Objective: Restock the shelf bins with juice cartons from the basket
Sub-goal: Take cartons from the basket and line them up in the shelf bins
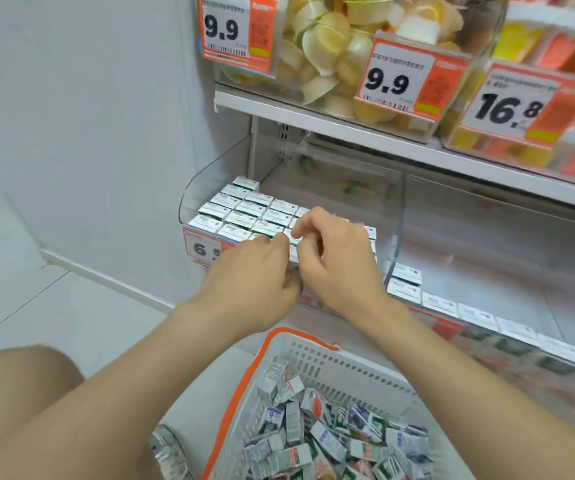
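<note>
A clear shelf bin (210, 174) holds neat rows of white and green juice cartons (244, 209), with its back right part bare. My left hand (255, 275) and my right hand (338, 261) meet at the bin's front row. The right thumb and forefinger pinch a juice carton (293, 237) there. The left fingers curl down onto the same spot, and what they hold is hidden. Below, a white basket (314, 362) with an orange rim holds a loose heap of cartons (331, 441).
To the right, a second clear bin (487, 237) has cartons (404, 282) along its front only. The shelf above (348, 129) carries bins of jelly cups with orange price tags. A white wall (88, 133) lies left. My knee (19, 393) and shoe (168, 452) are beside the basket.
</note>
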`<state>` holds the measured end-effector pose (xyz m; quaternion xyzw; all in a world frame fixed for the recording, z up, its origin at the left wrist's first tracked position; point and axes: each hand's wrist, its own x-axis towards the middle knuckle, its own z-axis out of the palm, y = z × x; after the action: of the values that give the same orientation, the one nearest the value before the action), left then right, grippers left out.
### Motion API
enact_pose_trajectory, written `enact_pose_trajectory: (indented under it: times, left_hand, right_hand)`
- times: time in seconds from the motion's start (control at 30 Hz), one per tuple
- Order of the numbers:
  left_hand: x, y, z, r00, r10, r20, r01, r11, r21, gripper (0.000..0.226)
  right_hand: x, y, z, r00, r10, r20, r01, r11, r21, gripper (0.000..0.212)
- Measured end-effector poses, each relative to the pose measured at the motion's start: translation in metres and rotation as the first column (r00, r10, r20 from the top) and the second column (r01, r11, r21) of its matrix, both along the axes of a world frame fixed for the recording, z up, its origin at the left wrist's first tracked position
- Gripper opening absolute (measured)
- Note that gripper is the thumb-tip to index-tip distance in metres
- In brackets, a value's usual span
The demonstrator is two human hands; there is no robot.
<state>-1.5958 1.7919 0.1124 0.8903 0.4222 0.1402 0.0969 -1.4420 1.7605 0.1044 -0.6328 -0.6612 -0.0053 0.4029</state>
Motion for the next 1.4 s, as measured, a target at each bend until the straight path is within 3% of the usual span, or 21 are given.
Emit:
enact_pose_trajectory:
  times: [0.07,0.13,0.27,0.37,0.47,0.57,0.87,0.97,1.1,1.2,1.27,1.4]
  left_hand:
    - [0.004,-0.022,-0.006,0.995,-0.099,-0.033,0.093,0.985,-0.144,0.018]
    - [0.009,-0.042,-0.019,0.966,-0.194,-0.172,0.144,0.953,-0.265,0.017]
    - [0.022,-0.063,-0.058,0.81,-0.33,-0.485,0.157,0.919,-0.363,0.034]
    - [0.035,-0.065,-0.091,0.686,-0.397,-0.61,0.144,0.896,-0.421,0.029]
    - [0.045,-0.061,-0.122,0.642,-0.397,-0.656,0.137,0.901,-0.411,0.006]
    - [0.053,-0.05,-0.157,0.625,-0.404,-0.668,0.158,0.904,-0.398,0.017]
    - [0.054,-0.038,-0.255,0.586,-0.28,-0.76,0.23,0.957,-0.175,0.067]
    - [0.061,-0.045,-0.275,0.55,-0.242,-0.799,0.242,0.962,-0.125,0.055]
    - [0.066,-0.047,-0.297,0.524,-0.213,-0.825,0.265,0.961,-0.079,0.046]
    - [0.067,-0.04,-0.306,0.529,-0.257,-0.809,0.313,0.945,-0.096,0.052]
    - [0.071,-0.035,-0.308,0.508,-0.303,-0.806,0.39,0.916,-0.098,0.052]
    - [0.072,-0.031,-0.307,0.468,-0.367,-0.804,0.463,0.877,-0.13,0.05]
  right_hand:
    - [0.002,-0.035,-0.008,0.997,0.029,0.065,-0.028,0.999,-0.019,0.02]
    - [0.007,-0.064,-0.025,0.989,0.068,0.131,-0.058,0.995,-0.079,0.019]
    - [0.024,-0.103,-0.075,0.969,0.103,0.226,-0.021,0.942,-0.336,0.025]
    - [0.044,-0.119,-0.115,0.96,0.104,0.26,0.068,0.813,-0.578,0.024]
    - [0.059,-0.126,-0.155,0.978,0.096,0.186,0.074,0.673,-0.736,0.025]
    - [0.066,-0.129,-0.193,0.995,0.072,0.069,0.015,0.575,-0.818,0.032]
    - [0.034,-0.13,-0.287,0.966,0.258,0.029,-0.085,0.421,-0.903,0.018]
    - [0.017,-0.133,-0.309,0.95,0.311,0.041,-0.076,0.357,-0.931,0.038]
    - [0.014,-0.133,-0.323,0.939,0.325,0.116,-0.029,0.408,-0.912,0.062]
    - [0.017,-0.135,-0.332,0.924,0.359,0.132,-0.038,0.43,-0.902,0.06]
    - [0.024,-0.134,-0.331,0.934,0.35,0.066,-0.088,0.405,-0.91,0.055]
    - [0.041,-0.128,-0.318,0.981,0.15,-0.126,-0.178,0.407,-0.896,0.048]
